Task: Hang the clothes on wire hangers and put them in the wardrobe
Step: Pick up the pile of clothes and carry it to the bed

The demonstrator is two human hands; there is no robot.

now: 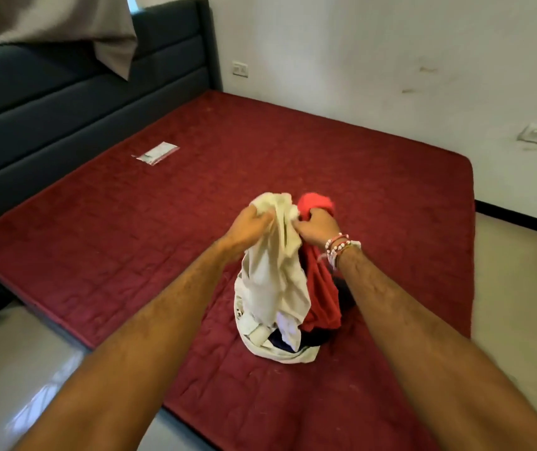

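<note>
Left hand [254, 222] grips the cream garment [273, 275] and right hand [317, 224] grips the red garment [320, 297], both lifted from a pile resting on the mattress [293, 151]; cloth looks light, limp and non-slip, so take hold at collar or shoulders

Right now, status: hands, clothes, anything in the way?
Left hand grips cream garment. Right hand grips red garment. Pile rests on red mattress. No hangers in view; small packet lies apart.
</note>
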